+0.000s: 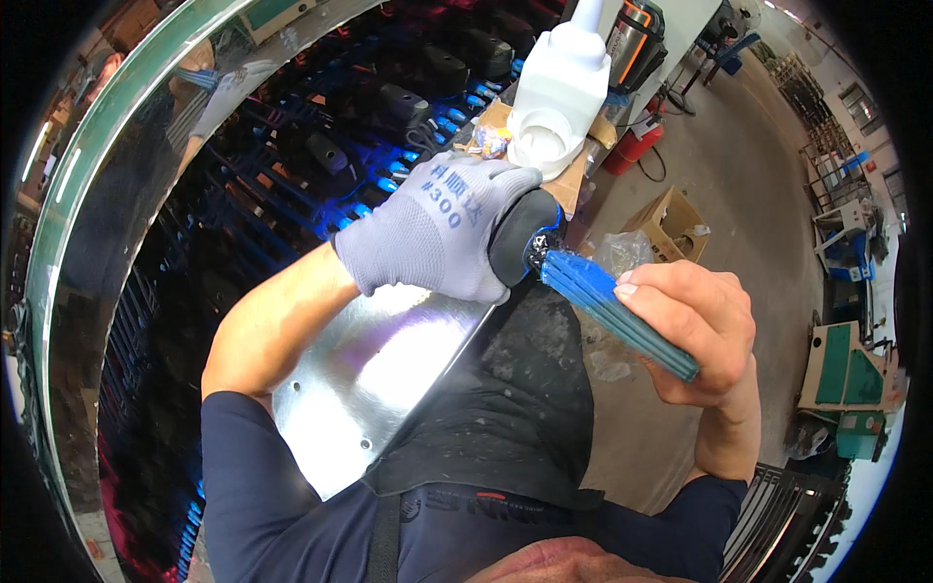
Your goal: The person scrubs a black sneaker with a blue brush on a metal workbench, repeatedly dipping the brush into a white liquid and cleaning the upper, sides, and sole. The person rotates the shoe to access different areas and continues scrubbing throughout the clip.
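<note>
My left hand, in a grey knit glove, is closed around a dark rounded piece that looks like the end of a shoe. Its edge facing right has a thin blue line. My bare right hand grips a flat, ribbed blue-green brush that slants up to the left. The brush's dark, wet-looking tip meets the piece's right edge. Just beyond the left glove stands a white plastic bottle with a round, cup-like opening low on its near side.
A shiny metal plate lies under my left forearm. Left of it, a machine with a curved green rim holds several black shoe-like pieces under blue light. At right are a cardboard box and a red fire extinguisher.
</note>
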A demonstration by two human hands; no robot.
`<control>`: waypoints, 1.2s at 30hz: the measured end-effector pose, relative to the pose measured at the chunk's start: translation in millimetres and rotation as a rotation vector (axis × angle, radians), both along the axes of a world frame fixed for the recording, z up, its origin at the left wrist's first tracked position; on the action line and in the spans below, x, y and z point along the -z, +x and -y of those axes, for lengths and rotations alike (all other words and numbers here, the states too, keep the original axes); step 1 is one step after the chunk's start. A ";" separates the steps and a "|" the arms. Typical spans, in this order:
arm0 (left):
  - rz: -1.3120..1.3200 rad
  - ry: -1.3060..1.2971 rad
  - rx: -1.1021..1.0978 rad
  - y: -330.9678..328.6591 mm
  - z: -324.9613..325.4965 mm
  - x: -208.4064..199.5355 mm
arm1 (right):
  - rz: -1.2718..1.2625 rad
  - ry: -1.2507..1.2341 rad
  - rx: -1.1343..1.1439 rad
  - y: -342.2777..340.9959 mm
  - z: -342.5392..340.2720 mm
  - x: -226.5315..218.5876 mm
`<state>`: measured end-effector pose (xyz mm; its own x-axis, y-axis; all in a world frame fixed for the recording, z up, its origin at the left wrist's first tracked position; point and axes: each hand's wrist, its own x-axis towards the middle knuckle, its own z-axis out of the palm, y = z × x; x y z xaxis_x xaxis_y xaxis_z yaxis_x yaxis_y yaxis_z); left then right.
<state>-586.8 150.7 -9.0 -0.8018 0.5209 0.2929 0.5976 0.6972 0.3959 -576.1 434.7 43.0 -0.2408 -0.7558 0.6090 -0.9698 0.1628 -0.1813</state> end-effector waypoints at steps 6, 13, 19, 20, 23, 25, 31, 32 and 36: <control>0.064 -0.026 0.016 -17.4 -0.5 -2.5 | -0.164 0.128 -0.023 -8.8 4.3 -20.2; 0.112 -0.014 0.091 -27.9 -0.8 -7.6 | -0.202 0.266 0.016 -14.4 2.6 -37.7; -0.205 0.002 0.086 -56.3 27.2 8.0 | 0.090 0.140 0.045 -42.7 -17.7 -12.1; -0.215 -0.064 0.065 -65.0 39.9 22.6 | 0.209 0.071 0.085 -46.7 -24.8 4.1; 0.182 0.350 -0.166 -54.1 61.2 69.1 | 0.901 -0.407 0.258 -47.6 -31.9 65.7; 0.357 0.586 -0.375 -29.9 61.5 76.8 | 1.028 -0.566 0.332 -64.4 -41.1 112.6; 0.555 1.184 -0.193 30.5 59.9 77.7 | 1.144 -0.816 0.385 -77.6 -30.1 159.1; 0.613 1.308 -0.130 42.6 58.9 90.1 | 1.155 -0.832 0.396 -80.0 -26.4 164.9; 0.752 1.576 -0.081 74.8 44.4 107.2 | 1.166 -0.868 0.380 -91.0 -11.3 177.0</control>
